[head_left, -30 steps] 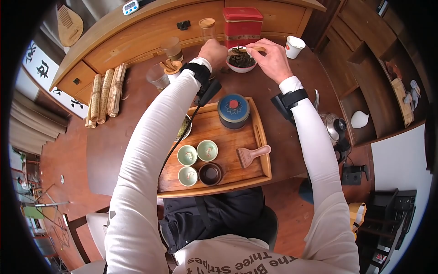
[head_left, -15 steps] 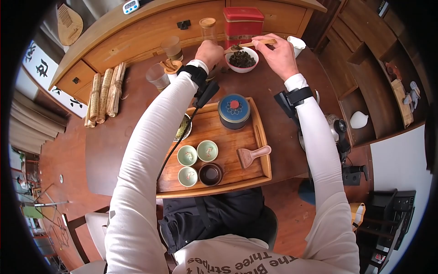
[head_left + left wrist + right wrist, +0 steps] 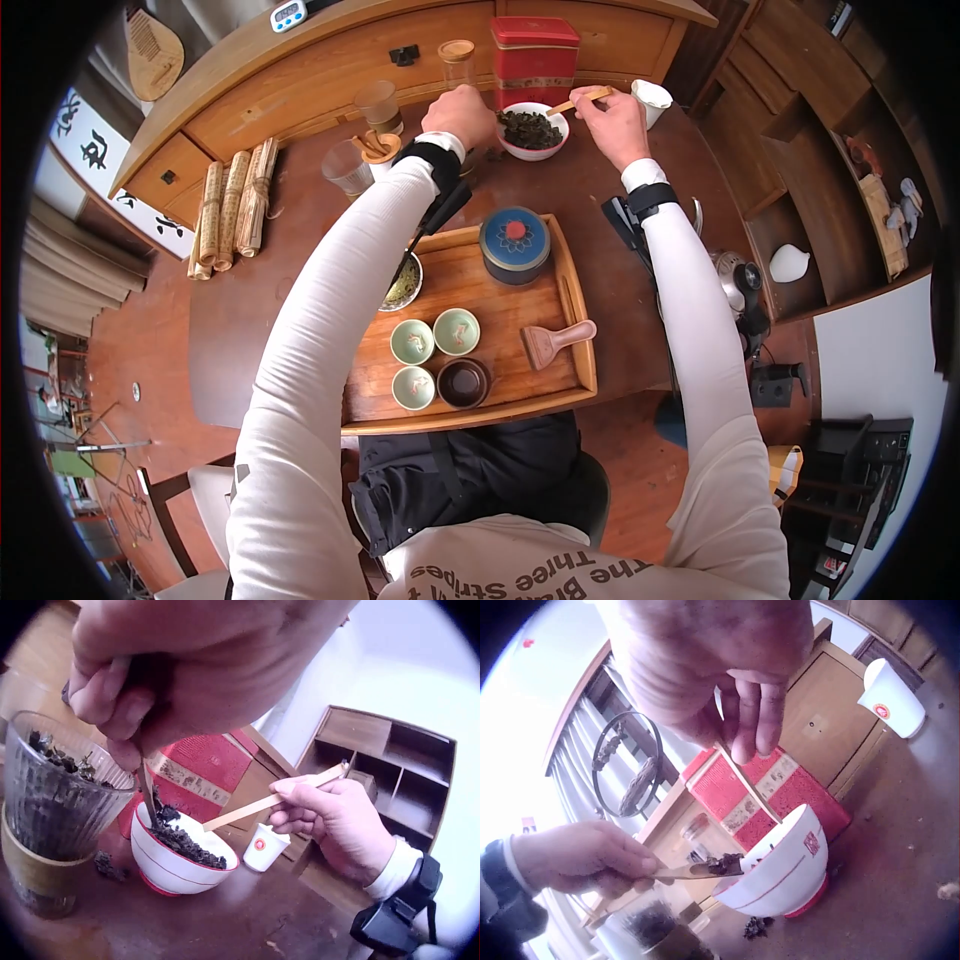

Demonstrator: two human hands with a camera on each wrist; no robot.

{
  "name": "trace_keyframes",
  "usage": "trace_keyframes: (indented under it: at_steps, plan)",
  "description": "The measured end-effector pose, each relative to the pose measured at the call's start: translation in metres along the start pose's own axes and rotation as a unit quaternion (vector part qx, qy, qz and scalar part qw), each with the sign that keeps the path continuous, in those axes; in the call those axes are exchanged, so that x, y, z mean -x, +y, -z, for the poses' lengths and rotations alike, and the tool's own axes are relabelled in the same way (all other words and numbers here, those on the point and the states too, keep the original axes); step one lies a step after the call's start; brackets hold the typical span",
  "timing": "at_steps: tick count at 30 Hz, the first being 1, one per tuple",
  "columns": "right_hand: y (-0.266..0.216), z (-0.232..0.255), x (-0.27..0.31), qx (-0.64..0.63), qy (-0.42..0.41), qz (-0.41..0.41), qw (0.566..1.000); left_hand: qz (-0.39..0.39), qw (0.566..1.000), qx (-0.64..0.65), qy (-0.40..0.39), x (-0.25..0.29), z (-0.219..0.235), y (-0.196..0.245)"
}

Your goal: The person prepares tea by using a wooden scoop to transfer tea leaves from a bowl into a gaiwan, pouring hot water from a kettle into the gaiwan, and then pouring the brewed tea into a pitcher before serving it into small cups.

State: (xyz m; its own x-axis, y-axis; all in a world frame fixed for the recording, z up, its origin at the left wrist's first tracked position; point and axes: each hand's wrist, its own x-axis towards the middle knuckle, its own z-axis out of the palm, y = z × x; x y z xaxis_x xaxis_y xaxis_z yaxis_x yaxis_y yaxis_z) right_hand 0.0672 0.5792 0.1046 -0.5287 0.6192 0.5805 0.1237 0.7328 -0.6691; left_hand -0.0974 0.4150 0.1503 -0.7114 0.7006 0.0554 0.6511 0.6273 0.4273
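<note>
Two hands work over a white bowl (image 3: 180,868) of dark leaves (image 3: 530,130), which stands near the far edge of the table (image 3: 260,345). The left hand (image 3: 460,115) pinches a wooden scoop (image 3: 686,872) in a narrow grip; the scoop carries leaves, and its tip is at the bowl's rim. The right hand (image 3: 617,122) pinches a pale stick (image 3: 251,808) between thumb and fingers, its lower end at the opposite side of the bowl. Just beside the bowl, under the left hand, stands a ribbed glass (image 3: 56,814) holding more leaves; a small clump (image 3: 110,865) lies on the table between them. Behind the bowl, along the table's far edge, are a red tin (image 3: 535,62) and a lidded jar (image 3: 457,68); a paper cup (image 3: 651,102) stands to the right. Bamboo rolls (image 3: 232,205) lie towards the table's far left corner. At the near edge, a tray (image 3: 500,300) bears a blue-lidded canister (image 3: 515,250) near its far right corner, a brush (image 3: 550,343) by its right edge, and three green cups (image 3: 456,331) and one brown cup (image 3: 463,383) towards its near edge.
</note>
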Motion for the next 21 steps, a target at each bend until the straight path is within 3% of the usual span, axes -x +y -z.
trace_keyframes:
  at_steps: [4, 9, 21]
  plan:
    - [0.014, -0.013, 0.001, -0.002, -0.013, -0.048, 0.999, -0.036, 0.994, -0.092, -0.042, 0.0, 0.003, 0.016]
    - [0.022, -0.024, 0.003, -0.018, -0.026, -0.073, 0.997, -0.07, 0.988, -0.136, -0.036, -0.008, -0.009, 0.027]
    - [-0.004, -0.028, 0.011, -0.05, -0.057, -0.077, 0.994, -0.01, 0.994, -0.088, -0.07, -0.019, -0.015, 0.023]
